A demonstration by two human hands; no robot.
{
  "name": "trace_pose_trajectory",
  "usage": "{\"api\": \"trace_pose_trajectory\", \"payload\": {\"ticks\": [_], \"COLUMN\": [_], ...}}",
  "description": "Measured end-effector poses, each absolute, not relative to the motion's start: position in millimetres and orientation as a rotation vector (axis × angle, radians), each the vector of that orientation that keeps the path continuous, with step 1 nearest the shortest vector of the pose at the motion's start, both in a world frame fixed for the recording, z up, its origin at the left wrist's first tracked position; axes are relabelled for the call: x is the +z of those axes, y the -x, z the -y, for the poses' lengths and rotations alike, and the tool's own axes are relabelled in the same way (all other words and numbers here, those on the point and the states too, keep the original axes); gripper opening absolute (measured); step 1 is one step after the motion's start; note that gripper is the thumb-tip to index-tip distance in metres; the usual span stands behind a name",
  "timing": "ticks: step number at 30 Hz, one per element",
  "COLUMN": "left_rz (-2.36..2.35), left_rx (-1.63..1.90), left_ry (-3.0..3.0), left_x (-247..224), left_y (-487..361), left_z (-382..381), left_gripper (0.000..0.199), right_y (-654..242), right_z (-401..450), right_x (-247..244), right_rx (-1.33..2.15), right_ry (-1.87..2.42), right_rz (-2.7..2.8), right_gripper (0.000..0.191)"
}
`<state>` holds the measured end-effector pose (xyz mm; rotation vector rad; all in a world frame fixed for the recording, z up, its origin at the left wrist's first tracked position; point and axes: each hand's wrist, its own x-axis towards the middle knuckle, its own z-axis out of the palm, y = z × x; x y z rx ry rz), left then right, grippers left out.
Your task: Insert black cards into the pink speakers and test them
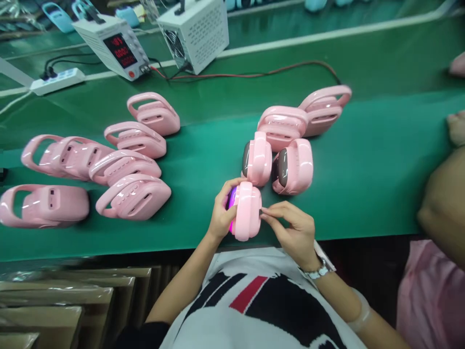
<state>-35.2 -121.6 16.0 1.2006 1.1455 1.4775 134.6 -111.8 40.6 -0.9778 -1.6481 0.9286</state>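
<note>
My left hand (222,211) is closed around one side of a pink handled device (248,213), which stands near the table's front edge. Its left-facing front glows purple between my fingers. On the opposite side, my right hand (292,230) pinches a small dark piece (260,212) against the pink shell; its exact kind is too small to make out. Just beyond stand two similar pink devices with dark fronts, one (259,157) almost touching the held one and the other (296,167) to its right.
Two more pink devices (282,127) (323,111) stand farther back. Several others (134,196) are grouped at the left. A power supply (112,46) with red digits, a white metal box (196,36) and a power strip (58,81) line the back. A cable (254,75) runs rightward. Another person's arm (445,208) is at right.
</note>
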Motion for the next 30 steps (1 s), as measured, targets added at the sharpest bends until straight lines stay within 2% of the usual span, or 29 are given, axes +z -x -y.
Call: {"api": "trace_pose_trajectory", "payload": {"ticks": [5, 8, 9, 14, 16, 18, 24, 27, 29, 30], "left_rz": [-1.244, -1.366, -1.400, -1.492, -1.500, -1.475, -1.412, -1.374, -1.319, -1.303], "left_rx": [1.537, 1.471, 1.428, 1.204, 1.187, 1.237, 1.384, 1.412, 1.495, 1.556], "left_ry": [-1.225, -1.264, -1.285, -1.230, -1.152, -1.136, -1.099, -0.977, -0.936, -0.936], "left_x": [20.0, 25.5, 28.0, 40.4, 40.4, 36.5, 20.8, 27.0, 41.6, 52.1], "left_y": [35.2, 37.7, 39.0, 45.9, 47.1, 46.9, 45.4, 50.6, 55.3, 57.2], "left_z": [126.5, 133.6, 137.2, 157.4, 162.0, 163.4, 161.4, 162.5, 160.1, 156.5], "left_gripper": [0.046, 0.046, 0.047, 0.056, 0.055, 0.054, 0.057, 0.058, 0.059, 0.059], "right_y": [-167.4, -210.1, -224.7, -266.2, -262.1, -248.1, -195.6, -187.0, -181.6, -176.7], "right_z": [106.5, 96.6, 90.6, 49.0, 34.9, 25.4, 13.9, 26.0, 42.1, 50.8], "right_x": [45.2, 41.1, 38.1, 24.1, 25.9, 32.9, 58.9, 83.9, 109.1, 122.6], "right_rx": [0.891, 0.778, 0.737, 0.736, 0.776, 0.819, 1.097, 0.918, 0.940, 1.043], "right_ry": [0.984, 1.160, 1.241, 1.613, 1.721, 1.703, 1.359, 1.226, 1.067, 0.954], "right_rz": [1.757, 1.701, 1.643, 1.502, 1.514, 1.502, 1.411, 1.221, 1.370, 1.562], "right_gripper": [0.010, 0.002, 0.005, 0.041, 0.057, 0.066, 0.047, 0.029, 0.017, 0.018]}}
